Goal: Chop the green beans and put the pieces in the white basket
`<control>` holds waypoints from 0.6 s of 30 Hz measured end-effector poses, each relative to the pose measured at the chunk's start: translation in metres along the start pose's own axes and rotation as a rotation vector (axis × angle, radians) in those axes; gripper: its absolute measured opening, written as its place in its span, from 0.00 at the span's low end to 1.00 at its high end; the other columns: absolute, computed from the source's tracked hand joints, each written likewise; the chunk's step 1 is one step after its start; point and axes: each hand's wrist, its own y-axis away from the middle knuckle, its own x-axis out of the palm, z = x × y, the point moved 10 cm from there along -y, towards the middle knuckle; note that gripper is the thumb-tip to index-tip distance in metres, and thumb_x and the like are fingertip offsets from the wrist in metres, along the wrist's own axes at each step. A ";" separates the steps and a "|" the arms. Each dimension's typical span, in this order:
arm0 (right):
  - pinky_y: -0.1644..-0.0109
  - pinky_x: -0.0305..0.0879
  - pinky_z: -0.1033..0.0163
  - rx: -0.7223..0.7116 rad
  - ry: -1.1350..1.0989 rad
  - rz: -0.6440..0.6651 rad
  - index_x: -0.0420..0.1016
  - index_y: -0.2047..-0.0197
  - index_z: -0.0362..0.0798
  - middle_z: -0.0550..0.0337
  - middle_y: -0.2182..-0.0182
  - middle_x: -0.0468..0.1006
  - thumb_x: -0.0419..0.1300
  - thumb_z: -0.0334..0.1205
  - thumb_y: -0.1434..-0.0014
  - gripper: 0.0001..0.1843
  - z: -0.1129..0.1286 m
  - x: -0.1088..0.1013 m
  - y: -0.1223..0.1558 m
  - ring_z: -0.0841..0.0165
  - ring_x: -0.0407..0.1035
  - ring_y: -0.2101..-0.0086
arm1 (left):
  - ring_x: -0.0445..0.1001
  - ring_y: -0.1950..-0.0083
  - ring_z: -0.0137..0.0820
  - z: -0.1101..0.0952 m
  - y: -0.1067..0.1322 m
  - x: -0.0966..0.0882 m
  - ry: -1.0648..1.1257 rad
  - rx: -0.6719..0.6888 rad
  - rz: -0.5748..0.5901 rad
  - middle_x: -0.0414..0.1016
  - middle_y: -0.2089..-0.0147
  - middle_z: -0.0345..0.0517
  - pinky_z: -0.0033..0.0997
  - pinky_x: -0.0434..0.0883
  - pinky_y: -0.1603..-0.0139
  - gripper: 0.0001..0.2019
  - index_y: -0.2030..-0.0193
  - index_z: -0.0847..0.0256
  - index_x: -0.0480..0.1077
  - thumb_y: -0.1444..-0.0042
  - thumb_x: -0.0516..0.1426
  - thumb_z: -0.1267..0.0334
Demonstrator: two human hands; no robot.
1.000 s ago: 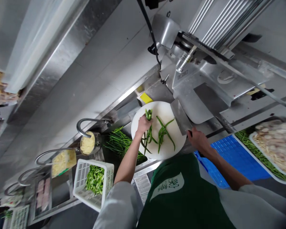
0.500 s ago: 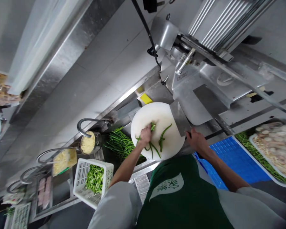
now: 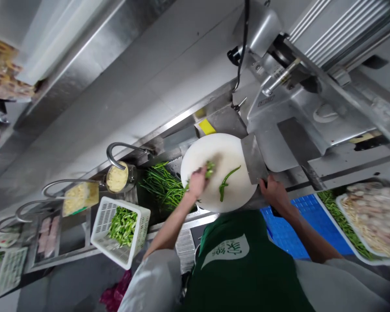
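My left hand (image 3: 197,183) is closed around a small bunch of long green peppers (image 3: 209,169) over the left half of the round white cutting board (image 3: 214,147). Green ends stick out on both sides of its fingers. My right hand (image 3: 275,193) grips the handle of a cleaver (image 3: 254,159). The broad blade lies across the board's right edge, apart from the peppers. Between my hands, a few loose green peppers (image 3: 225,186) rest on the board.
Left of the board, long green peppers (image 3: 162,190) fill a sink below curved faucets (image 3: 117,151). A white basket (image 3: 139,229) holds cut green pieces. A metal slicing machine (image 3: 299,99) stands at right, near a blue crate (image 3: 307,227) and a food tray (image 3: 367,216).
My left hand has gathered the peppers that trailed below it, leaving fewer loose on the board. My right hand still holds the cleaver at the edge. The whole view has shifted.
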 end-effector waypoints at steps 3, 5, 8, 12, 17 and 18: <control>0.63 0.57 0.60 0.006 0.019 -0.001 0.71 0.49 0.37 0.42 0.66 0.81 0.48 0.46 0.27 0.20 0.002 -0.002 0.001 0.56 0.76 0.64 | 0.78 0.45 0.45 -0.091 0.001 0.036 0.047 0.169 0.043 0.78 0.45 0.58 0.42 0.73 0.45 0.26 0.31 0.57 0.65 0.36 0.59 0.66; 0.63 0.57 0.60 0.003 0.015 0.001 0.72 0.50 0.37 0.42 0.66 0.81 0.48 0.46 0.27 0.21 0.003 -0.002 0.002 0.56 0.76 0.64 | 0.75 0.40 0.44 -0.108 0.000 0.051 0.070 0.176 0.048 0.76 0.41 0.56 0.43 0.70 0.39 0.25 0.31 0.52 0.66 0.34 0.56 0.67; 0.63 0.58 0.59 -0.001 0.011 0.004 0.72 0.49 0.36 0.42 0.66 0.81 0.47 0.47 0.27 0.22 0.003 -0.002 0.002 0.55 0.76 0.64 | 0.73 0.38 0.44 -0.054 -0.002 0.055 0.080 0.035 0.073 0.73 0.36 0.55 0.40 0.69 0.37 0.26 0.29 0.53 0.63 0.32 0.53 0.68; 0.63 0.59 0.59 -0.011 0.020 -0.007 0.73 0.49 0.35 0.40 0.65 0.81 0.47 0.47 0.27 0.23 0.002 0.000 0.002 0.53 0.76 0.63 | 0.78 0.44 0.46 0.097 0.013 0.034 0.038 -0.213 0.104 0.74 0.39 0.62 0.39 0.72 0.43 0.29 0.27 0.62 0.57 0.34 0.55 0.69; 0.63 0.58 0.59 0.003 0.019 -0.009 0.73 0.49 0.35 0.40 0.66 0.81 0.48 0.47 0.27 0.22 0.002 0.001 0.002 0.53 0.77 0.63 | 0.80 0.46 0.46 0.252 0.062 -0.006 -0.078 -0.529 0.067 0.77 0.41 0.62 0.39 0.74 0.47 0.35 0.24 0.61 0.48 0.35 0.54 0.68; 0.64 0.58 0.59 0.006 0.018 -0.006 0.72 0.49 0.36 0.40 0.66 0.81 0.48 0.47 0.27 0.22 0.003 0.000 0.003 0.53 0.77 0.63 | 0.79 0.44 0.46 0.259 0.066 -0.016 -0.098 -0.512 0.018 0.76 0.40 0.60 0.39 0.73 0.45 0.34 0.24 0.60 0.49 0.36 0.53 0.69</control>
